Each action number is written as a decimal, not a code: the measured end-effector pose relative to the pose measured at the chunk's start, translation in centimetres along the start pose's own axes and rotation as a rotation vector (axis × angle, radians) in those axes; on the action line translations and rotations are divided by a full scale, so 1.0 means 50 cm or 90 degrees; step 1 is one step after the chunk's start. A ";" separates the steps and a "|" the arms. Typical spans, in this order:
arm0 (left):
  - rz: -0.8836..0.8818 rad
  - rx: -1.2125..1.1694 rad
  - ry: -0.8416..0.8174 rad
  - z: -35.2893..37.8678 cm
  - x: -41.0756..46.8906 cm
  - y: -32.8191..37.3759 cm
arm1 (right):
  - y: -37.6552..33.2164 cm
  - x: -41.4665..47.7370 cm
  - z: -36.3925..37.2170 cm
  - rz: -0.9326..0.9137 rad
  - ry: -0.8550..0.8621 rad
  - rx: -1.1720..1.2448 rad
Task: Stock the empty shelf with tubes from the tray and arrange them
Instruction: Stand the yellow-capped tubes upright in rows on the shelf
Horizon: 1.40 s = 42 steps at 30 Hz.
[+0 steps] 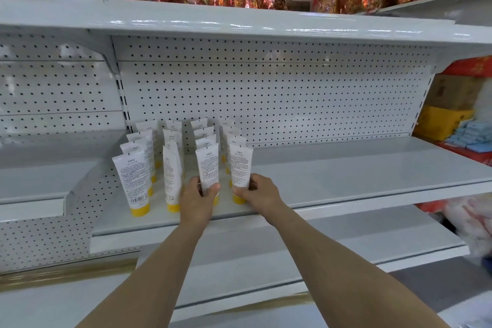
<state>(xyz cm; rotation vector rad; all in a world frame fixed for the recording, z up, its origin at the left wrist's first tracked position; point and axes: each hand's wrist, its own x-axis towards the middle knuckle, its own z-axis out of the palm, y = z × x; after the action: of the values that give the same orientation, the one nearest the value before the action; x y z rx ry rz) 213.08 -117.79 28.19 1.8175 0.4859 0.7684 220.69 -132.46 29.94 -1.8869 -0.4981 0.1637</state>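
Observation:
Several white tubes with yellow caps stand cap-down in rows on the left part of the white shelf (346, 168). My left hand (198, 198) grips the front tube of the third row (209, 165) near its lower end. My right hand (257, 192) grips the front tube of the fourth row (240, 165) just above its yellow cap. Both tubes stand upright at the shelf's front. Two more front tubes, one (131, 181) at far left and another (171, 178) beside it, stand untouched. No tray is in view.
A perforated white back panel (266, 93) rises behind the shelf and an upper shelf (239, 24) overhangs it. Lower shelves (319, 242) step out below. Red and gold wrapped goods sit on top; a yellow box (439, 121) and blue packs (471, 133) lie at right.

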 end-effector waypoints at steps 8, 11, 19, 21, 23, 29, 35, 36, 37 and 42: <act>-0.012 -0.025 -0.003 -0.006 -0.032 0.023 | -0.011 -0.043 -0.033 0.061 0.038 -0.015; -0.056 -0.007 0.017 -0.003 -0.061 0.037 | -0.017 -0.066 -0.069 0.077 0.041 -0.022; -0.025 0.093 0.177 0.058 -0.179 0.151 | -0.031 -0.140 -0.251 0.032 0.042 -0.046; 0.005 0.112 0.158 0.096 -0.215 0.198 | -0.032 -0.171 -0.318 0.015 0.042 -0.062; 0.035 0.122 0.122 0.144 -0.254 0.252 | -0.032 -0.207 -0.395 -0.015 0.034 -0.099; 0.183 0.159 0.009 0.312 -0.386 0.400 | -0.033 -0.326 -0.656 -0.097 0.040 -0.337; 0.243 0.179 -0.091 0.451 -0.506 0.527 | -0.026 -0.454 -0.865 -0.149 0.098 -0.476; 0.251 0.182 -0.103 0.469 -0.521 0.545 | -0.023 -0.472 -0.892 -0.150 0.109 -0.480; 0.257 0.186 -0.115 0.487 -0.535 0.562 | -0.018 -0.488 -0.917 -0.150 0.118 -0.481; 0.276 0.209 -0.178 0.573 -0.583 0.625 | 0.017 -0.541 -1.016 -0.140 0.168 -0.476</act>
<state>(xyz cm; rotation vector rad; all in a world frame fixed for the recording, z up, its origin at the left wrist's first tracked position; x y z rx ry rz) 211.55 -167.20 42.48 2.3374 0.0283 0.7340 214.15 -187.78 44.51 -2.5042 -0.6329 -0.4759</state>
